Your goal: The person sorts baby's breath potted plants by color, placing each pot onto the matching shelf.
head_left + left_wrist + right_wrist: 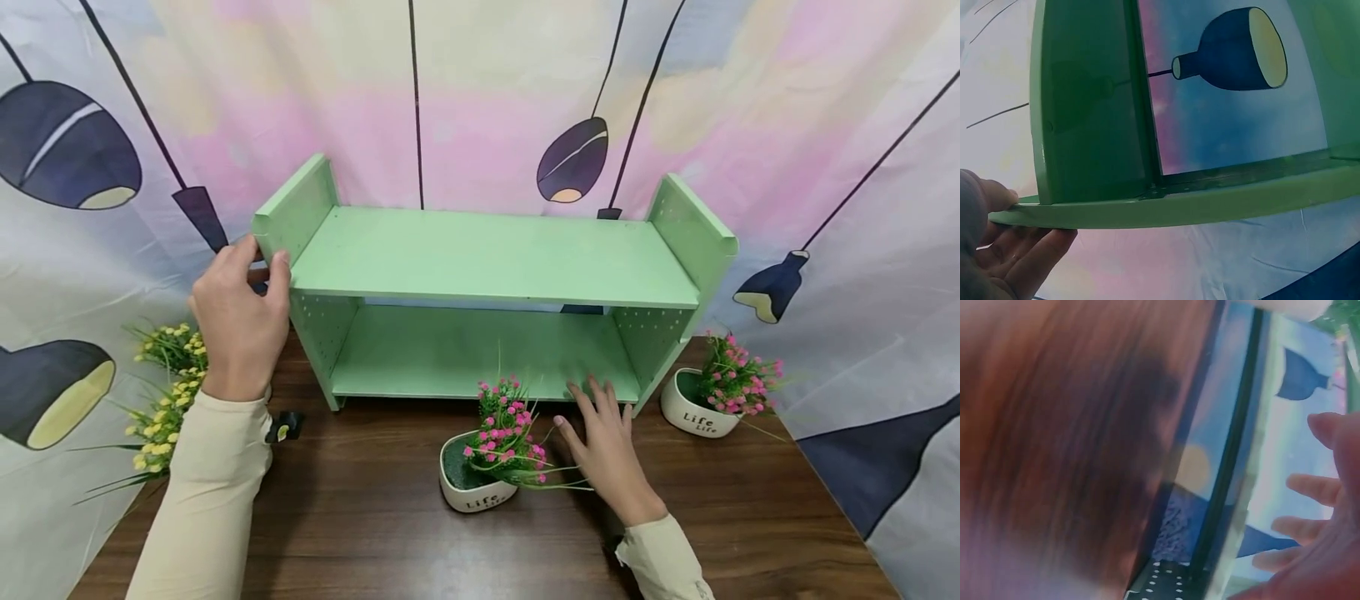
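Note:
A light green two-tier shelf (480, 250) with raised side panels stands on the brown table. My left hand (243, 317) grips the front edge of its left side panel; in the left wrist view the thumb lies on one face of the green panel (1197, 209) and the fingers on the other. My right hand (603, 450) is spread, with fingertips over the front of the lower board (450, 350) and nothing held. Close to its left sits a white "Life" pot (480, 497) of pink flowers (506, 425). In the right wrist view the right hand's fingers (1310, 487) are extended and apart.
A second white pot (701, 412) with pink flowers (742, 379) stands beside the shelf's right side. Yellow flowers (168, 400) are at the left, partly behind the left forearm. A curtain printed with lamps (480, 125) hangs behind the table (360, 517).

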Demonstrator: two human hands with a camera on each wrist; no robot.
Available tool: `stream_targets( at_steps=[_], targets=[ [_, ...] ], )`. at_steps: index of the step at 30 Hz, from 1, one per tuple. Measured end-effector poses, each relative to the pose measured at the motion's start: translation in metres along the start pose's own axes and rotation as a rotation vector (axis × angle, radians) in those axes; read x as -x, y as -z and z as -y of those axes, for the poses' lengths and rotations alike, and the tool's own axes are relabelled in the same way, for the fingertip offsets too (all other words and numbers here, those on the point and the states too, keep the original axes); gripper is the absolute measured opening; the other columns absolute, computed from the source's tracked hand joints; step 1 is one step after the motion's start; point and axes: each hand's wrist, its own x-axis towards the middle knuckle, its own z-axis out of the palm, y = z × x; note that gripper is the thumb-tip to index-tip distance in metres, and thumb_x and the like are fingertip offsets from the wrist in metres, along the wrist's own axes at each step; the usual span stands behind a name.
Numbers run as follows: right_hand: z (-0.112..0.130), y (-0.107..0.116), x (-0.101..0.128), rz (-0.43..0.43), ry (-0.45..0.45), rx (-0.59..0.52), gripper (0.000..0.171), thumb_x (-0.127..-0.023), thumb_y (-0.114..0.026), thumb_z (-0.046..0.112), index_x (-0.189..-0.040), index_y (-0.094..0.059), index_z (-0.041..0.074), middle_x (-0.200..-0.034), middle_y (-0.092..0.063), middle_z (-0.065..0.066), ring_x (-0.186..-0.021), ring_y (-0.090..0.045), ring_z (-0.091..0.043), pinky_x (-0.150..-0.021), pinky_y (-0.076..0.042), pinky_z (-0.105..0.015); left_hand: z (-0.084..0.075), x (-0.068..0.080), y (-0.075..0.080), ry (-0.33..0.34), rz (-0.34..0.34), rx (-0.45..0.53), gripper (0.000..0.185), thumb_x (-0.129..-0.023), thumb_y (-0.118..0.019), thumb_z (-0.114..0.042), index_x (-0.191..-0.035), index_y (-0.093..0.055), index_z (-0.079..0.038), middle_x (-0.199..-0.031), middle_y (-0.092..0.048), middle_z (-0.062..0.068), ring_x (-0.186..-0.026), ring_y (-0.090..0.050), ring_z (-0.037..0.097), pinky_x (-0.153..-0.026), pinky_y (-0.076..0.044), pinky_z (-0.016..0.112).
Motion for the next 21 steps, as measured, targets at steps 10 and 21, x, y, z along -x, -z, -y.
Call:
stream_targets(
  at_steps=[10, 21],
  targets=[
    [0.018, 0.023, 0.016, 0.134, 0.085, -0.372, 0.024, -0.101, -0.073, 0.019, -0.125, -0.075, 0.014, -0.135, -0.069, -0.001, -0.13, -0.064, -0.025, -0.104, -0.053, -0.054, 0.001, 0.001, 0.0, -0.016, -0.013, 0.001, 0.024, -0.106, -0.066, -0.021, -0.107, -0.072, 0.002, -0.109, -0.073, 0.025, -0.09, -0.076, 0.044, -0.075, -0.054, 0.064],
    [0.02, 0.007, 0.017, 0.271, 0.326, -0.596, 0.017, -0.098, -0.074, 0.005, -0.11, -0.079, 0.015, -0.119, -0.074, -0.002, -0.116, -0.066, -0.011, -0.098, -0.057, -0.033, 0.001, 0.001, 0.0, -0.002, -0.012, 0.007, 0.024, -0.106, -0.066, -0.022, -0.108, -0.073, 0.0, -0.109, -0.074, 0.022, -0.091, -0.077, 0.043, -0.073, -0.052, 0.065]
  ],
)
